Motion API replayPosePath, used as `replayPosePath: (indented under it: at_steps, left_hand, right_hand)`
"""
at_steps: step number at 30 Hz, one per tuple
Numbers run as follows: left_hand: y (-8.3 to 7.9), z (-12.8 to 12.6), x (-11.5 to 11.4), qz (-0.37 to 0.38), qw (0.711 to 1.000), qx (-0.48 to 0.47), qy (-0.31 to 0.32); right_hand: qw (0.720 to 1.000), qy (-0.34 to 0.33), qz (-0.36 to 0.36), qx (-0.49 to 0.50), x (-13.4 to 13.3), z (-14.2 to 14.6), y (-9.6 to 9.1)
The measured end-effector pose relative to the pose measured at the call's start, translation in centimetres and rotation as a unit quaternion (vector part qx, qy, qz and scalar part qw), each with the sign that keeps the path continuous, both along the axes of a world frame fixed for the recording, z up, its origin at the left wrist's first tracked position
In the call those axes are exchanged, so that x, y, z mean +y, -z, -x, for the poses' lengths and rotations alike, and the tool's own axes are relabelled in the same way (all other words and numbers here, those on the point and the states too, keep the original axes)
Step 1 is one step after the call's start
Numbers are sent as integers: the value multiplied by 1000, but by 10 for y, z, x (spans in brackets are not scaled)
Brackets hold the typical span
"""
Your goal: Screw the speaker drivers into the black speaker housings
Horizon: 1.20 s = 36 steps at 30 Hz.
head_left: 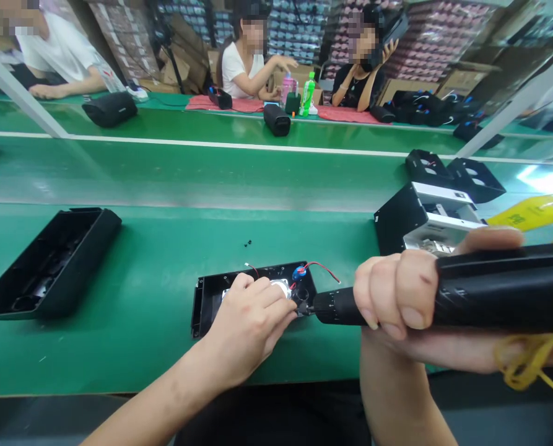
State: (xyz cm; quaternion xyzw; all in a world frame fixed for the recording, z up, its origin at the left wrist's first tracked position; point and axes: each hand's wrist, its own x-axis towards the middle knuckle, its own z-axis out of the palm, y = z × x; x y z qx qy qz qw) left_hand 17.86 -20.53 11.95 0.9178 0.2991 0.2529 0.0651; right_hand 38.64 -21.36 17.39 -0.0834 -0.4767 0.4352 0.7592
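Observation:
A black plastic speaker panel (206, 297) lies on the green belt in front of me, with a silver speaker driver (280, 286) and red wires (320, 267) on it. My left hand (251, 325) rests on the panel, its fingers closed down around the driver. My right hand (404, 300) is wrapped round a black electric screwdriver (499, 288), whose tip touches the panel's right end beside my left fingers. A yellow cord (527, 362) hangs from the tool.
A long black speaker housing (48, 260) lies at the left. A black and white parts box (425, 220) and black brackets (452, 172) stand at the right, with a yellow bag (531, 212). Two tiny screws (248, 243) lie on the belt. People sit across the far belt with speakers and bottles.

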Motion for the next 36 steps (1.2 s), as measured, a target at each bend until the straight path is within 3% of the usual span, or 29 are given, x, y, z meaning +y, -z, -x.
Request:
replayPosePath:
  at_steps: [4,7,9,13,17,19,21,24,27,31,36]
  left_hand:
    - [-11,13,15,16,1000,8,-18]
    - [-19,30,58,86,992,31,-82]
    - [-17,38,97,110,985,49,-127]
    - [9,43,162,170,968,121,-137]
    - [37,51,183,225,954,153,-123]
    - [36,58,179,237,953,145,-122]
    - [25,62,165,231,956,124,-130]
    - [-2,57,125,211,965,85,-127]
    - [-20,38,78,178,978,90,-57]
    - [-21,9,45,113,972,205,-1]
    - [-16,-3,47,111,962,246,30]
  right_hand:
    - [996,82,29,28,-5,-27,-6]
    - [993,88,79,23,-1,-58,-3]
    - [979,114,167,-12,5,-71,8]
    - [923,136,352,-77,19,-72,50]
    - [886,130,425,-132,28,-67,91]
    - [869,148,440,-171,33,-69,105]
    - [847,167,450,-228,39,-73,114]
    - [794,203,458,-346,47,-81,121]
    - [726,249,442,-464,53,-85,121]
    - [657,280,410,-567,53,-86,116]
    - [609,304,390,-620,45,-88,120]
